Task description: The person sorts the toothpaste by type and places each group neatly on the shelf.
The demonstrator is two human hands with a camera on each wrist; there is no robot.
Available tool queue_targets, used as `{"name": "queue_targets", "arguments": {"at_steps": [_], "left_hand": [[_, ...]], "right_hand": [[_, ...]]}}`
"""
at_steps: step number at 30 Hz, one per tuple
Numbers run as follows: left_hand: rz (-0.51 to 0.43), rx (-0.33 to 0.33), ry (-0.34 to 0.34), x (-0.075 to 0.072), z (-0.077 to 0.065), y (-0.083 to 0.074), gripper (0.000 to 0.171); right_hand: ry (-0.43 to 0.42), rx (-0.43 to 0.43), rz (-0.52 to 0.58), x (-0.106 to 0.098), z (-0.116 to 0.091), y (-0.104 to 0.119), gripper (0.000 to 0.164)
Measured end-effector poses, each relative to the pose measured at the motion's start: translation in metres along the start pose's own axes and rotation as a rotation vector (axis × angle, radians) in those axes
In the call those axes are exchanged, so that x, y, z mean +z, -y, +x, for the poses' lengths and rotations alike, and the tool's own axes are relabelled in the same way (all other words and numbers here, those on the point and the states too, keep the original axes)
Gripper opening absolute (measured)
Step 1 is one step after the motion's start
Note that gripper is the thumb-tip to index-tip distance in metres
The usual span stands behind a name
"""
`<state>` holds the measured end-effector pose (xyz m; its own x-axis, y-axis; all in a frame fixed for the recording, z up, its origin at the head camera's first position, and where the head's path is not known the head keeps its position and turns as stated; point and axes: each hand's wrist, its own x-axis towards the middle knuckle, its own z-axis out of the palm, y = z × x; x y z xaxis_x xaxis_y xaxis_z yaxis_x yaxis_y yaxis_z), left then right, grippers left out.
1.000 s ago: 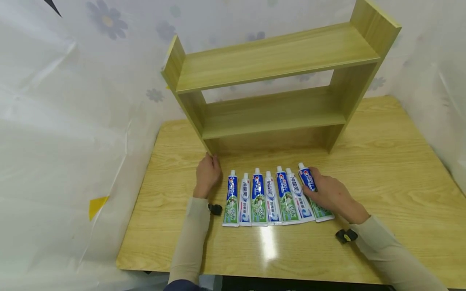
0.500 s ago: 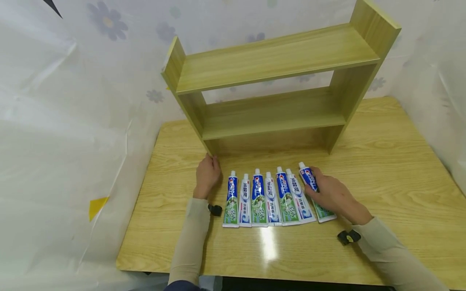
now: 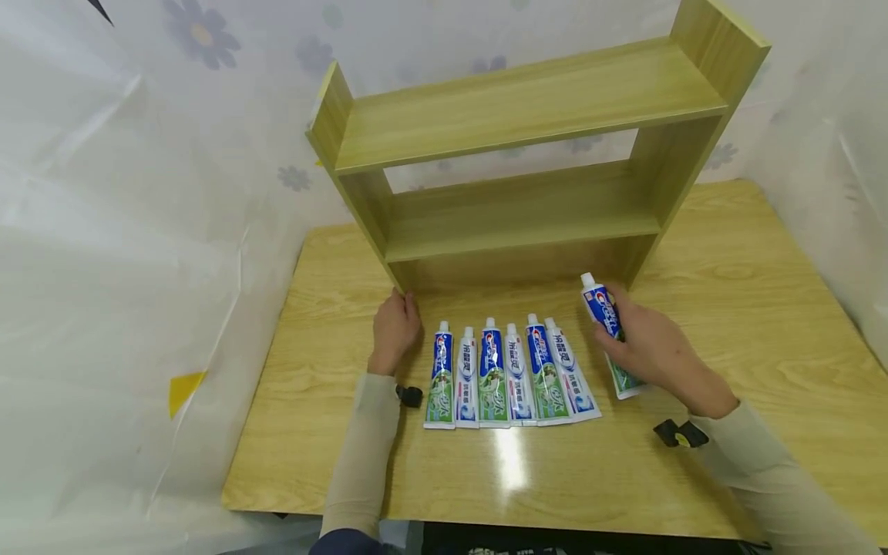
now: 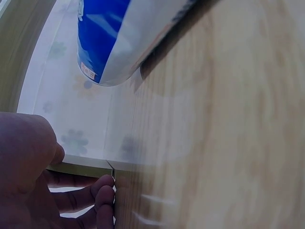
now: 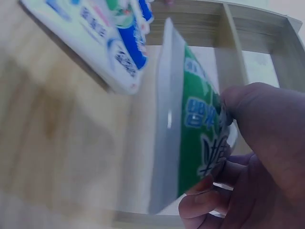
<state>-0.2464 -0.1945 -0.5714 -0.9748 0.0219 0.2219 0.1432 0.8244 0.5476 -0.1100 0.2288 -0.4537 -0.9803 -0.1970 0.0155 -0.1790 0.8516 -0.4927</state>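
Observation:
My right hand [image 3: 655, 345] grips a blue-and-green toothpaste tube [image 3: 602, 307], its white cap pointing toward the shelf. In the right wrist view, thumb and fingers pinch the sides of this tube [image 5: 202, 119], whose flat end faces the camera and is raised off the table. My left hand [image 3: 397, 330] holds the lower front corner of the wooden shelf [image 3: 520, 212] at its left side panel. In the left wrist view, fingers [image 4: 104, 198] lie against the panel's edge. Between my hands, several toothpaste tubes [image 3: 492, 378] lie in a row, blue-green ones alternating with white ones [image 3: 572, 378].
The two-tier shelf stands at the back of the wooden table [image 3: 756, 324], with an open space under its lower board. Behind it hangs a flower-patterned sheet [image 3: 264, 100]. A yellow patch [image 3: 186, 393] marks the sheet at left.
My right hand has lifted the rightmost toothpaste tube out of the row and moved it forward and slightly right, toward the shelf. The left hand stays at the shelf's corner.

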Motion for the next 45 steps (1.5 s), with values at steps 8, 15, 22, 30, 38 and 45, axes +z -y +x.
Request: {"name": "queue_targets", "arguments": {"at_steps": [8, 15, 22, 30, 38, 45], "left_hand": [[-0.011, -0.009, 0.006, -0.004, -0.001, -0.009, 0.039], [-0.009, 0.011, 0.009, -0.006, 0.0, -0.008, 0.043], [-0.039, -0.018, 0.009, -0.006, -0.002, -0.009, 0.041], [-0.007, -0.002, 0.009, 0.002, 0.004, 0.0, 0.042], [0.0, 0.013, -0.021, -0.001, 0.002, -0.007, 0.038], [-0.025, 0.026, -0.027, -0.009, -0.002, -0.017, 0.04]], "right_hand": [[-0.08, -0.043, -0.012, -0.021, 0.001, 0.01, 0.078], [-0.211, -0.127, -0.022, -0.044, 0.006, 0.022, 0.075], [-0.32, -0.159, -0.044, -0.075, 0.011, 0.035, 0.076], [-0.456, -0.207, -0.047, -0.101, 0.017, 0.048, 0.076], [-0.53, -0.239, -0.061, -0.128, 0.024, 0.057, 0.073], [-0.619, -0.292, -0.159, -0.15, 0.037, 0.063, 0.069]]}}
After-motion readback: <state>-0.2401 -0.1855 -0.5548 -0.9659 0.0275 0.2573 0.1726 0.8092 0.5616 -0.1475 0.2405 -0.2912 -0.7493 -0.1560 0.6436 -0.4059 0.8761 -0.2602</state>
